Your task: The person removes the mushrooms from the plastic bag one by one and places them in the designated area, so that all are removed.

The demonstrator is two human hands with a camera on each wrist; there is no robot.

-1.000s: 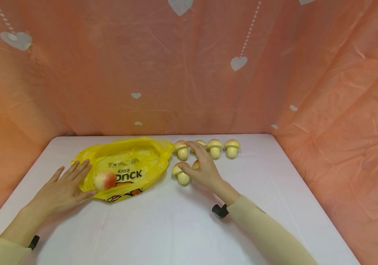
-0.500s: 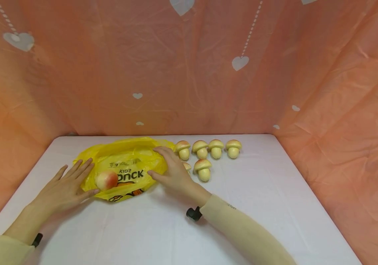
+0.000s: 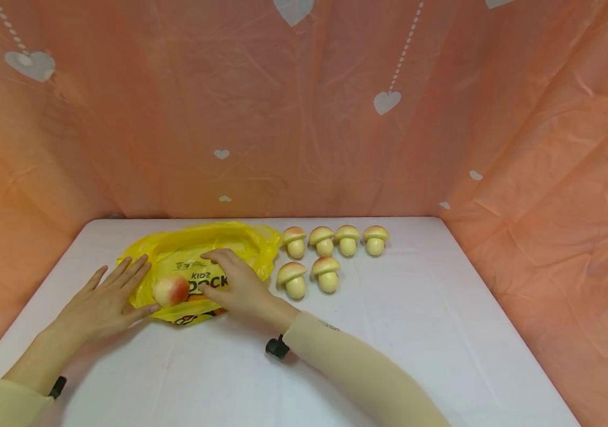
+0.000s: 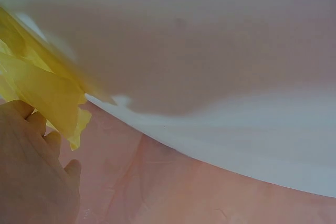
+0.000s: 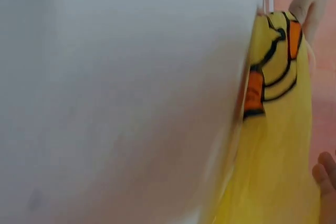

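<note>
A yellow plastic bag (image 3: 176, 238) lies on the left of the table with its mouth spread wide. Inside its left part sits a round cream-and-red piece like a peach (image 3: 169, 290). My left hand (image 3: 98, 308) rests at the bag's left rim, fingers straight and spread. In the left wrist view its fingers are beside the yellow plastic. Over the bag's mouth, right of the round piece, is my right hand (image 3: 242, 290), fingers loosely bent with a gap to the thumb and nothing seen between them. The right wrist view has its fingertips (image 5: 326, 174) beside the bag.
Several toy mushrooms stand right of the bag: a back row, including one mushroom (image 3: 376, 240) at its right end, and a front pair, with one mushroom (image 3: 326, 275) on the right. A white cloth covers the table (image 3: 416, 332); orange curtains (image 3: 304, 118) hang behind and beside it.
My right hand has moved left from over the mushrooms to above the bag. The front mushrooms it covered are in view again. My left hand and the round piece stay in place.
</note>
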